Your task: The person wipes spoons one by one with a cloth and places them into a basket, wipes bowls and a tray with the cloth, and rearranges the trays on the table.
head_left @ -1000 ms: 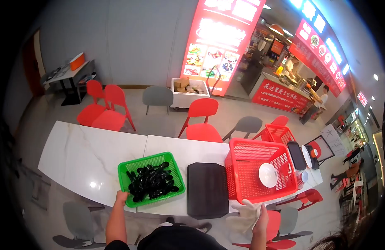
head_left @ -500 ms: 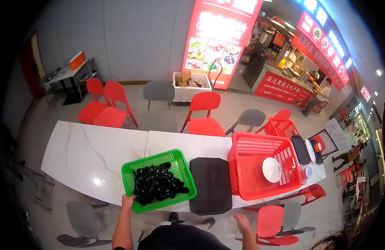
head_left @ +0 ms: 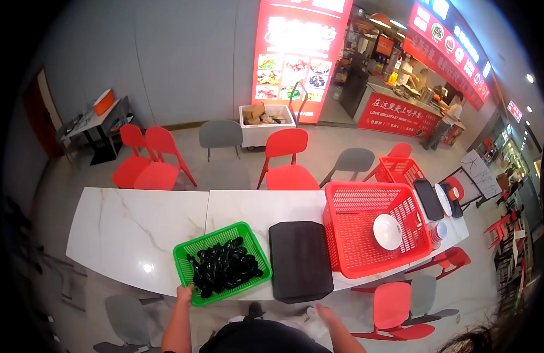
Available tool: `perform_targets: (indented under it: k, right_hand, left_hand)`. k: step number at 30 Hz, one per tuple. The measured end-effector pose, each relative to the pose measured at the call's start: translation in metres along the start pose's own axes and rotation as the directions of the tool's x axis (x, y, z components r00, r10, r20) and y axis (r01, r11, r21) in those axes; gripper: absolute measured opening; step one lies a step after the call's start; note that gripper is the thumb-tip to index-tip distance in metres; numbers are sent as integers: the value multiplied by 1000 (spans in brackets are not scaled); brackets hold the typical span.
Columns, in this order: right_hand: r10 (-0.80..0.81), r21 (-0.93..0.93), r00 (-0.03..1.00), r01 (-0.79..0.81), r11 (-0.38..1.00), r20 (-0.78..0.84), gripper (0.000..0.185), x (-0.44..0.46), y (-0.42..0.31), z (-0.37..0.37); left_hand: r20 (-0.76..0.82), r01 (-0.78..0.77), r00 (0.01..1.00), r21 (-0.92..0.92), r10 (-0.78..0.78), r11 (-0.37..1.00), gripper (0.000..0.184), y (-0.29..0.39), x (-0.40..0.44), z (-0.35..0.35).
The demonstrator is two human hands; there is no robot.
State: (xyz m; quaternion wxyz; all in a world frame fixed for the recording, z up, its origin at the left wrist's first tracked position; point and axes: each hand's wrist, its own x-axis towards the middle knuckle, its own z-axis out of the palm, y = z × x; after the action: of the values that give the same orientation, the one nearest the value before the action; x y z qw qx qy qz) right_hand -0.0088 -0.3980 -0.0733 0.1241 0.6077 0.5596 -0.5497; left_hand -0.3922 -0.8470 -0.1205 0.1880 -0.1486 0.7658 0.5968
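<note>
A green basket (head_left: 257, 238) full of black spoons (head_left: 225, 265) rests at the near edge of the white marble-look table (head_left: 136, 223). My left hand (head_left: 185, 293) grips its near-left corner. To the right of the basket lies a black tray (head_left: 301, 262). Below the tray, off the table edge, my right hand (head_left: 325, 315) is closed beside a whitish cloth (head_left: 310, 322), low in front of my body. Right of the tray stands a large red basket (head_left: 354, 259) with a white bowl (head_left: 388, 232) in it.
Stacked cups (head_left: 436, 232), a dark tray (head_left: 428, 199) and a white plate (head_left: 442, 200) are at the table's right end. A smaller red basket (head_left: 398, 170) sits behind. Red and grey chairs (head_left: 286, 147) line both sides. People (head_left: 448, 120) are at a food counter.
My right hand has moved left and down with the cloth, from beside the red basket to in front of my body. The green basket has shifted slightly under my left hand.
</note>
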Motion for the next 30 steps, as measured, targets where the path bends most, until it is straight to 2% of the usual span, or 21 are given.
perform_targets:
  k: [1,4,7,10,12,13,16,19,21,22,23,24,25,27,30]
  right_hand:
    - [-1,-2,1000,1,1000,-3,66,5,0,7]
    - [-25,-65,995,19,998,-98,65,28,-1,26]
    - [83,89,991,-74,993,-102,64,15,-28,40]
    - [184,327,977,-140,935,-108,57,22,-33,57]
    - [158,596,983,-181,783,90,47,81,4,66]
    - [123,704,976,-217,677,182,43,78,3,67]
    - [181,697,976,-215,684,123,32,57,-6,61]
    - [-183,533,978,103,840,100,30,52,26,40]
    - [-438,410,883,341,846,170,30,60,25,46]
    - [-452,396,883,372,840,130,29,57,17,50]
    - [-320,564,940,201,801,120,27,29,-1,45]
    - [-182,720,977,49,692,108,25,-8,-25,40]
    - [-258,772,954,45,634,156,24,-4,-23,37]
    - [-408,859,884,14,511,229,23,3,-13,31]
    - [-379,886,909,23,462,174,23,-44,-49,26]
  left_hand:
    - [10,23,1000,-85,-22,996,20,-3,1,1]
    - [22,4,1000,-21,-3,1000,24,-2,1,2]
    - [89,105,992,-161,-92,981,29,-5,4,0]
    - [94,123,990,-233,-103,965,33,16,-22,6]
    - [82,93,994,-239,-75,966,38,17,-28,7]
    - [75,80,995,-242,-64,967,40,15,-32,6]
    - [-195,27,980,-105,-47,994,44,9,-42,9]
    - [-415,-196,888,48,198,979,43,-25,-29,8]
    - [-423,-370,806,188,415,910,39,11,-55,9]
    - [-409,-446,753,259,516,857,37,39,-68,16]
    - [-386,-503,723,273,572,820,37,60,-69,20]
    - [-357,-556,696,282,623,782,37,76,-71,26]
    - [-325,-606,668,287,670,742,38,89,-72,34]
    - [-207,-594,753,194,624,781,40,109,-64,51]
    - [-11,-507,860,98,511,856,42,124,-44,81]
